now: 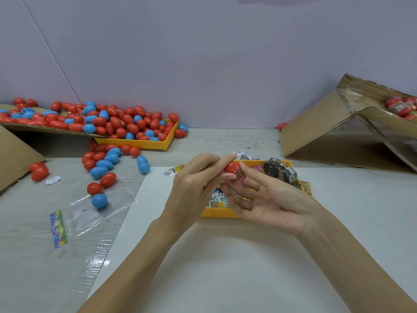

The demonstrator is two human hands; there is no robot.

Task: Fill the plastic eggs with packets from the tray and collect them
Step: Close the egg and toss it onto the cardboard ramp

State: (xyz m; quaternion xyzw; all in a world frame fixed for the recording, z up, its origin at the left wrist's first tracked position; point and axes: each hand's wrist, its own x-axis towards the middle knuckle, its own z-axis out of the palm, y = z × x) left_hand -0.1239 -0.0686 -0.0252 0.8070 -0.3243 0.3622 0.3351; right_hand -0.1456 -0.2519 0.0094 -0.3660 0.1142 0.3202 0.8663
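Two bare hands meet above the yellow packet tray (216,213), the landmark for this one head view. The left hand (191,188) pinches a red egg half (232,167) between thumb and fingertips. The right hand (268,199) lies palm up with fingers loosely spread, its fingertips (244,166) pressing a printed packet (240,175) against the open mouth of that half; whether the packet is fully inside cannot be told.

More packets (217,201) fill the tray beneath the hands, and a dark banded bundle (279,171) sits at its far right corner. The tray rests on a white sheet (225,256) whose near part, in front of the tray, lies bare between the forearms.

Left of the tray, loose eggs (101,168), red and blue, trail across the grey table (203,141), with clear plastic wrap (99,211) and a rainbow label strip (58,229) nearer the person. Beyond those, far left, a second yellow tray (155,144) heaped with eggs sits partly under a cardboard flap (13,150) that also carries eggs.

Right of the packet tray, a tilted cardboard box (327,132) rises against the back wall (203,64), with red eggs (399,107) inside its upper corner. A few stray packets (238,152) and a rubber band (256,145) lie just behind the tray.
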